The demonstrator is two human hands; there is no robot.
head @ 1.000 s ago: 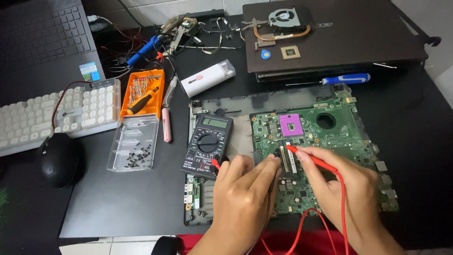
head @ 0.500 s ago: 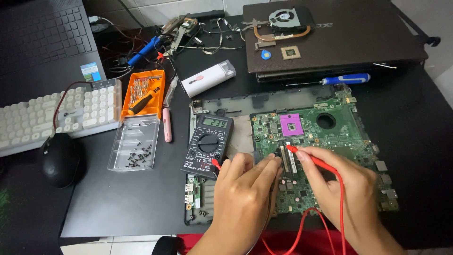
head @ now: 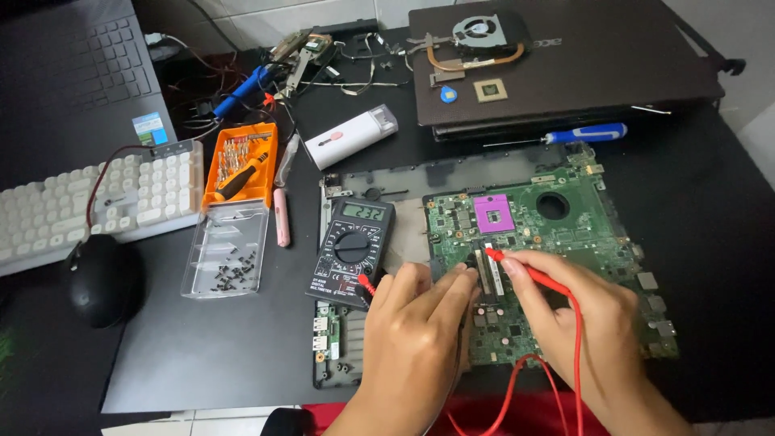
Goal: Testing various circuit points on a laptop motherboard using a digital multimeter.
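I see green motherboard [head: 557, 234] flat on the table, right of centre; red probe [head: 525, 270] tip touching its middle, black multimeter [head: 353, 250] just left.

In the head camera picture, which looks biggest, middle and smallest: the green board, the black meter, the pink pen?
1. Green board, biggest.
2. Black meter.
3. Pink pen, smallest.
All lie flat on the desk at similar range, so the order is clear.

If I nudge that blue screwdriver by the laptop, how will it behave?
The blue screwdriver has a round handle and lies flat on the desk, so it would probably roll. It looks slim, so likely light. Its thin metal shaft should stay stiff.
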